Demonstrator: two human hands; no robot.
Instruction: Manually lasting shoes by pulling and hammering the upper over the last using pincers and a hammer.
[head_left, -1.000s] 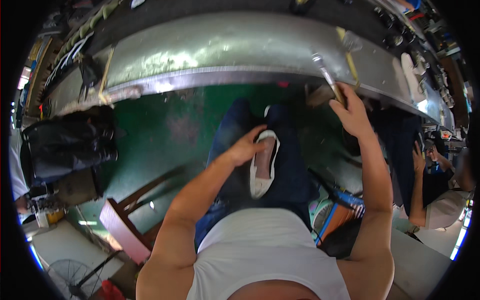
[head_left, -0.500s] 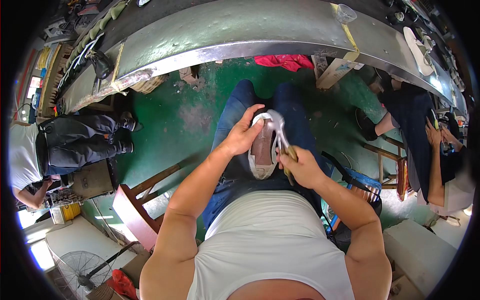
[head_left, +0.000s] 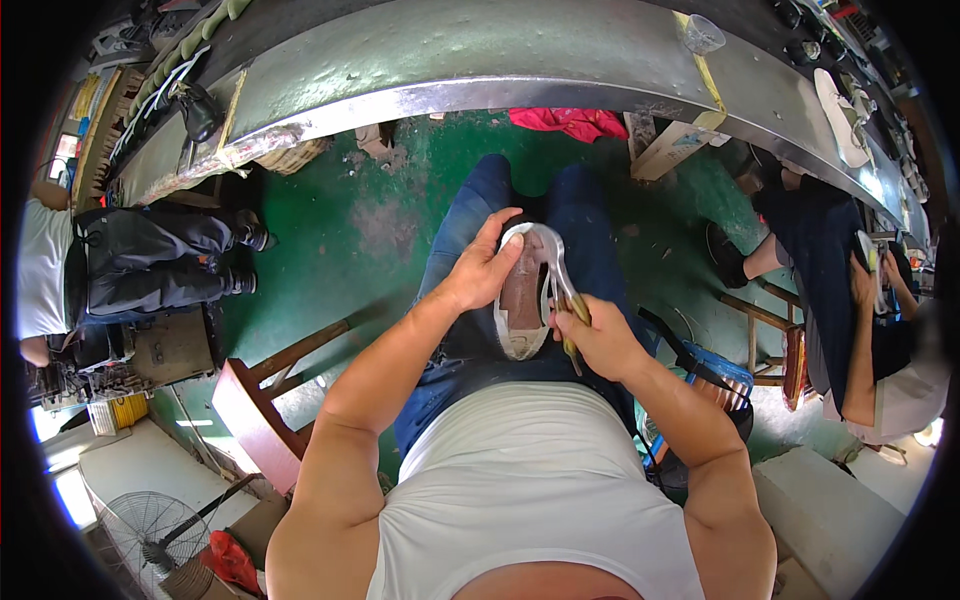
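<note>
Gripped by the right hand (head_left: 603,340), the curved metal tool (head_left: 559,268), raised clear one second earlier, is now brought to the oval, white-rimmed shoe (head_left: 521,300), held over denim jeans (head_left: 583,215) by the left hand (head_left: 484,272).

A shoe (head_left: 521,305) sits over the lap (head_left: 462,232), with pincers (head_left: 562,268) at its right and far end. Ahead, the long surface (head_left: 450,50) runs crosswise, a cup (head_left: 703,36) on its right part, a cloth (head_left: 565,122) below its near edge. Leftward stands a stool (head_left: 248,425), with a fan (head_left: 155,552) behind.
</note>
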